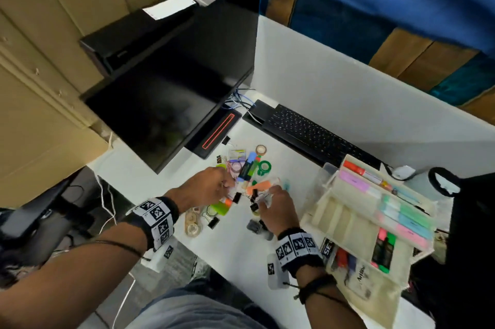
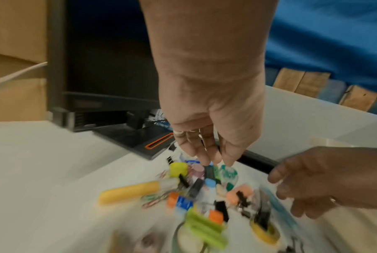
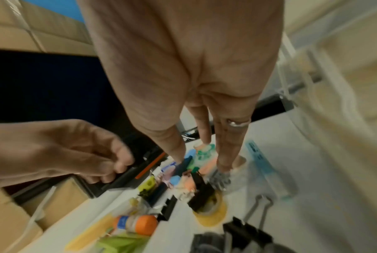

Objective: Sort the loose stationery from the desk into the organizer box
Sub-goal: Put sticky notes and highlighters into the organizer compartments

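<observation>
A heap of loose stationery (image 1: 246, 184) lies mid-desk: an orange highlighter (image 1: 258, 186), a blue marker (image 1: 247, 165), a green tape dispenser (image 1: 263, 167), a glue stick (image 1: 223, 205) and black binder clips (image 1: 213, 222). My left hand (image 1: 230, 186) (image 2: 213, 160) hangs over the heap's left side with relaxed fingers and holds nothing. My right hand (image 1: 270, 194) (image 3: 200, 159) reaches down at the heap's right side, straight fingers (image 3: 224, 164) touching a small clear item (image 3: 220, 178). The cream organizer box (image 1: 332, 205) stands to the right, with sticky notes and highlighters in its compartments.
A dark monitor (image 1: 171, 103) on its stand rises behind the heap. A black keyboard (image 1: 316, 136) leans on the white partition. A black bag (image 1: 471, 221) sits right of the box. A yellow tape roll (image 3: 211, 215) and a large binder clip (image 3: 246, 229) lie near my right wrist.
</observation>
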A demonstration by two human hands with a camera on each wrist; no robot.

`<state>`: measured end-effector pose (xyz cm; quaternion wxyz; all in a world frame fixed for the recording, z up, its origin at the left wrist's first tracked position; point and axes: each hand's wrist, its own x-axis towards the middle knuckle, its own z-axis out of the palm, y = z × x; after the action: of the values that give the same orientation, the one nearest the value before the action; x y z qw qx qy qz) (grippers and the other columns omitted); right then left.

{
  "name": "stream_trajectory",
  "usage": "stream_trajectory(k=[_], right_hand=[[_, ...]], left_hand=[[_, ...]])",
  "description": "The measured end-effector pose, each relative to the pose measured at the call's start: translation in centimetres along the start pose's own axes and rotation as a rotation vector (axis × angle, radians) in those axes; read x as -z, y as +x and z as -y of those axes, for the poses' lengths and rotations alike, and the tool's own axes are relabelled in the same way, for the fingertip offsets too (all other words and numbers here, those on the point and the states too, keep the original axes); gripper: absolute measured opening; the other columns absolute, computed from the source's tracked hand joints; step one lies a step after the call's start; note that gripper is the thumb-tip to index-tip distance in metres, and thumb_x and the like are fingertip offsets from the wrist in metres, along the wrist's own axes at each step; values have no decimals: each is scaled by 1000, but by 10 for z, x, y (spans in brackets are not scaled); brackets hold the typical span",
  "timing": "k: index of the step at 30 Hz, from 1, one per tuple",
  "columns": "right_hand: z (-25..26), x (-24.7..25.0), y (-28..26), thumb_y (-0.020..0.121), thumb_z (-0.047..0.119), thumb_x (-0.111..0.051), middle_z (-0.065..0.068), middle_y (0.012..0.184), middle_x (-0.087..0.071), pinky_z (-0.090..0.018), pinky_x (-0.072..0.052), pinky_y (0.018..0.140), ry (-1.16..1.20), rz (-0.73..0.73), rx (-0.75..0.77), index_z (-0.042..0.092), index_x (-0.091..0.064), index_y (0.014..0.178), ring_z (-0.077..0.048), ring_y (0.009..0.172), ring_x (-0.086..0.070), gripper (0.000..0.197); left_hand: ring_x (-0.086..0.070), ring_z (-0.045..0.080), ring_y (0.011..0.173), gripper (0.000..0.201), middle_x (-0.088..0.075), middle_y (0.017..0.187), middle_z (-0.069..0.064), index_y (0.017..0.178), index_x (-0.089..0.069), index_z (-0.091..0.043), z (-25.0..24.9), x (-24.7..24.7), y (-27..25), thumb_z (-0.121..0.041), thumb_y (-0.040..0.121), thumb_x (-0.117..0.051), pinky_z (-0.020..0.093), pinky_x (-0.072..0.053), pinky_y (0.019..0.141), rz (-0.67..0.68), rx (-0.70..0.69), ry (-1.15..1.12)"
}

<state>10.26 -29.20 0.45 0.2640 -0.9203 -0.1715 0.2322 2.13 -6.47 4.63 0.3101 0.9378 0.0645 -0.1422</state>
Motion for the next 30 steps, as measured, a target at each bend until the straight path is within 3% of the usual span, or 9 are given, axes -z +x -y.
stream_trajectory(k=[3,6,10,13,17,20,23,27,30], right_hand=[[0,-17,17,89,38,-71,-18,124,-61,-40,-52,98,28,-76,-128,1,-55,127,-33,116,-59,56],[-4,-26,24,87,38,-70,-17,127,-61,-42,-52,98,-51,-108,-189,3,-52,132,-33,119,-57,59],[-2,-30,28,87,39,-71,-16,114,-66,-40,-56,87,-33,-91,-233,10,-55,124,-35,105,-64,50],[0,-32,24,89,42,-70,-11,108,-71,-37,-57,81,-44,-55,-223,13,-56,119,-32,101,-68,44],[-4,-32,17,90,43,-67,-7,118,-69,-34,-55,88,-55,-59,-207,16,-61,122,-27,108,-66,42],[-9,-26,14,90,36,-66,-10,125,-63,-35,-54,93,-41,-126,-252,15,-62,125,-27,109,-64,41],[-12,-19,11,94,23,-64,-15,127,-54,-36,-52,91,-101,-143,-319,12,-58,125,-33,109,-63,34],[-16,-23,16,94,21,-58,-16,129,-53,-29,-43,84,-265,-97,-342,10,-51,126,-33,112,-57,35],[-12,-23,21,93,20,-56,-22,127,-52,-41,-49,97,-297,-73,-391,8,-46,128,-39,116,-56,38]], left_hand=[[-64,9,85,18,-71,108,-5,102,-77,-24,20,-9,-18,-15,91,-66,27,-55,75,24,14,-25],[-56,4,87,21,-66,111,-9,114,-74,-26,32,-18,-27,-20,96,-66,11,-39,70,55,15,-21],[-53,4,88,23,-63,110,-11,118,-72,-30,42,-27,-31,-23,97,-65,10,-31,68,36,36,-32],[-53,2,87,24,-63,106,-15,114,-74,-33,40,-29,-27,-21,95,-65,8,-36,69,13,16,-56],[-63,13,102,20,-67,116,-6,110,-73,-25,28,-31,-6,-21,95,-60,26,-52,86,-16,10,-1],[-65,22,102,20,-69,113,0,110,-71,-21,11,-32,15,-21,93,-60,33,-56,82,-21,-22,56],[-67,21,97,20,-71,108,0,109,-72,-24,-2,-39,29,-29,90,-68,26,-47,74,-31,-76,72],[-68,20,94,41,-69,105,-1,114,-68,-25,-13,-57,38,-51,83,-74,32,-55,76,-6,-139,185],[-67,22,91,63,-66,106,0,126,-60,-22,-16,-70,41,-61,79,-72,34,-54,76,5,-149,294]])
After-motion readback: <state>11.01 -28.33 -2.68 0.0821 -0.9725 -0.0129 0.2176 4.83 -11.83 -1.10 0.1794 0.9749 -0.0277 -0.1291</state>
